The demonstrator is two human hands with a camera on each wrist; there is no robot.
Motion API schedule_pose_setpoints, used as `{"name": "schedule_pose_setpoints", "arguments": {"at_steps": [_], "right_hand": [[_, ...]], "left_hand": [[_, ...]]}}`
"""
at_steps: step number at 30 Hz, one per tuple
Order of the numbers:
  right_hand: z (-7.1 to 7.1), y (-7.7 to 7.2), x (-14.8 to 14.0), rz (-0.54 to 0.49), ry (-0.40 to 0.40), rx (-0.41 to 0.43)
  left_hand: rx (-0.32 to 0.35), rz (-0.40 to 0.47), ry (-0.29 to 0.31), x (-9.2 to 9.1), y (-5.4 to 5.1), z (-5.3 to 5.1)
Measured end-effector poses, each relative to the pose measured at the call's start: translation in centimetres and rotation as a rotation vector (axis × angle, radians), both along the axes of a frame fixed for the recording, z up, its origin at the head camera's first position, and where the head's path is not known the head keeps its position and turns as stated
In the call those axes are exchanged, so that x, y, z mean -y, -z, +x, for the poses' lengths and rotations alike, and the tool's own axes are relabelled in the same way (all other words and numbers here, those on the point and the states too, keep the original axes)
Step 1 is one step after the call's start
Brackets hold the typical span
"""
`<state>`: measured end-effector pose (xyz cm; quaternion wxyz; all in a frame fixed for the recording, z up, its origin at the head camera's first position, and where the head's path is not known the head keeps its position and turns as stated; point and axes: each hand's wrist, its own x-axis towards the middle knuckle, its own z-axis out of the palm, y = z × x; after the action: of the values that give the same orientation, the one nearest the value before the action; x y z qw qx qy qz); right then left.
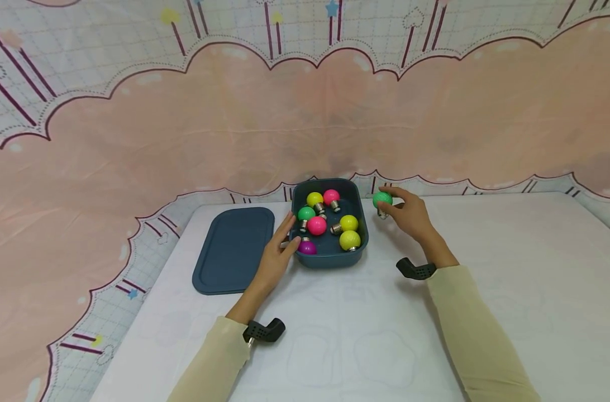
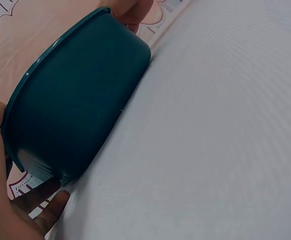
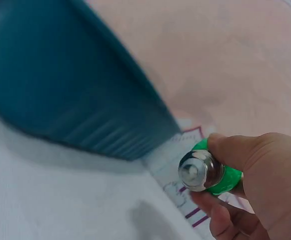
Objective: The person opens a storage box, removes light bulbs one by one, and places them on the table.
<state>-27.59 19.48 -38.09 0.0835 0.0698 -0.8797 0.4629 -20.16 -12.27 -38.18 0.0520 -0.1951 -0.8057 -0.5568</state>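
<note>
A plain white counter fills the lower part of the head view, its left and far edges in sight and faint outlines showing in its near middle. Close to the far edge, a dark blue box stands upright on it, open at the top. To the box's left, a dark blue lid with rounded corners lies flat, a narrow gap between the two
</note>
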Motion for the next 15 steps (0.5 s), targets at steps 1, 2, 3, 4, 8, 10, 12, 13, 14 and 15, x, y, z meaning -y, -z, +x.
{"name": "schedule_pose_setpoints", "arguments": {"at_steps": [1,2,3,4,8,10,12,13,14,15], "right_hand": [[0.0,0.2,-0.1,0.004,0.000,0.011],[0.0,0.4,-0.2,0.011,0.001,0.020],[0.0,0.6,-0.3,0.014,0.002,0.028],[0.0,0.8,-0.4,0.021,0.004,0.034],[-0.3,1.5,-0.5,0.042,0.012,0.051],[-0.4,1.7,-0.5,0.056,0.009,0.058],[-0.4,1.9,-0.5,0.065,0.007,0.063],[-0.5,2.0,-0.5,0.069,0.006,0.066],[-0.5,2.0,-0.5,0.074,0.004,0.069],[-0.5,2.1,-0.5,0.079,0.002,0.073]], "left_hand": [[0.001,0.001,0.000,0.0,0.0,0.0],[0.003,0.002,0.000,0.0,0.1,0.0],[0.003,0.001,0.000,0.0,0.1,0.0],[0.004,0.002,0.000,0.0,0.1,0.0],[0.003,0.004,0.001,-0.1,0.1,0.0],[0.000,0.006,0.002,-0.1,0.2,-0.1],[-0.006,0.006,0.001,-0.1,0.2,-0.1],[-0.011,0.007,0.001,-0.1,0.2,-0.1],[-0.014,0.007,-0.001,0.0,0.2,-0.1],[-0.019,0.006,-0.001,0.0,0.2,-0.1]]}}
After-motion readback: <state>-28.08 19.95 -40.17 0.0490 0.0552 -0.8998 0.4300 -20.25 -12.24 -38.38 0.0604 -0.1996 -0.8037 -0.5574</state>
